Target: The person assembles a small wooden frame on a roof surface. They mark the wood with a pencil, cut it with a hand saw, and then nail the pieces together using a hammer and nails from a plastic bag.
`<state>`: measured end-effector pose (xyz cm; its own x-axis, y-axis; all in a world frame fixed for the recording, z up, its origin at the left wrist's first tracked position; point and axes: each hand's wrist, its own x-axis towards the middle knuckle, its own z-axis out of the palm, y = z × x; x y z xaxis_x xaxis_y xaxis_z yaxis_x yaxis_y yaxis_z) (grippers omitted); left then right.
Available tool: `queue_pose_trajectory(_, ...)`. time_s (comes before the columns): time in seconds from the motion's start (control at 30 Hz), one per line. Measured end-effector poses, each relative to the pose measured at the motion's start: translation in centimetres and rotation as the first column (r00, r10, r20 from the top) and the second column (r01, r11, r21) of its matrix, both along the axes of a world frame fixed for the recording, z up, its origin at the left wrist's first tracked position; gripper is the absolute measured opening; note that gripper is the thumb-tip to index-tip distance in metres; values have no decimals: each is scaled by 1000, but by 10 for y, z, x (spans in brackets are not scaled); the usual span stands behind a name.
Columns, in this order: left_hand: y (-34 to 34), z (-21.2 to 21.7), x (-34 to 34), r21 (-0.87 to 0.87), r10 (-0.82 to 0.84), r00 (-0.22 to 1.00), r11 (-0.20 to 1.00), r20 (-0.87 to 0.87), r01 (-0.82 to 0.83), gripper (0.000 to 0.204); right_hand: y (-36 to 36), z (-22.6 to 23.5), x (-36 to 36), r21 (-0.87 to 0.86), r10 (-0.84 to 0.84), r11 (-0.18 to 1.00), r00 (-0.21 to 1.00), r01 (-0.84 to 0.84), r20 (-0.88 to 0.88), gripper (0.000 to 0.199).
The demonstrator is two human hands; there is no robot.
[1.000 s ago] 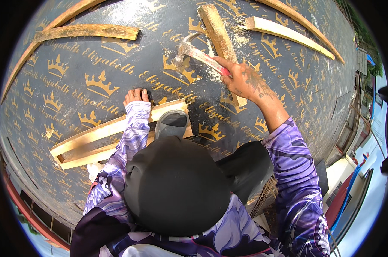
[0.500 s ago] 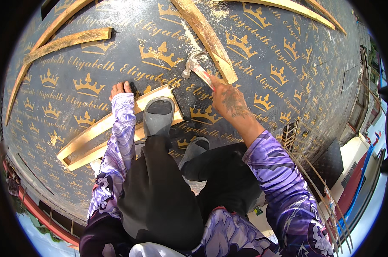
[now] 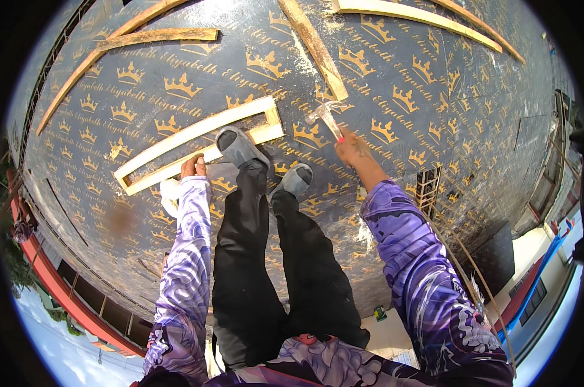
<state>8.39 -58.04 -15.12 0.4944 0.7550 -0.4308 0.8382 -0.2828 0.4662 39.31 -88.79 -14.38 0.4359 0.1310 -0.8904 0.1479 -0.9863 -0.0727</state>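
My right hand is closed round the handle of a claw hammer, its metal head raised ahead of the fist. A long narrow wooden frame of pale strips lies at a slant on the dark printed boards. The grey slipper on my left foot presses on its near strip. At that same strip, left of the slipper, my left hand has its fingers curled. A thin dark piece shows beside these fingers; what they hold is too small to name. A white thing lies beside the left wrist.
Long timber pieces lie at the far side: one strip points toward me, one lies left, another right. Sawdust lies near the middle strip. Right of my arm are an opening with bars and long thin rods.
My left hand has drawn back from the frame's far side to its near strip, and its fingers have curled. I stand more upright. The hammer stays in my right hand.
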Motion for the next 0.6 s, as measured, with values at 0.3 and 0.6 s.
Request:
queue_pose_trajectory(0.3,-56,14,-105,-488,53,985,864,-162,-126,35,-102,94,-75,-228,63,970,994,-82,-88,49)
queue_pose_trajectory(0.6,-14,60,-55,-549,-94,992,835,-85,32,29,-60,130,-73,-274,-323,908,946,317,25,37)
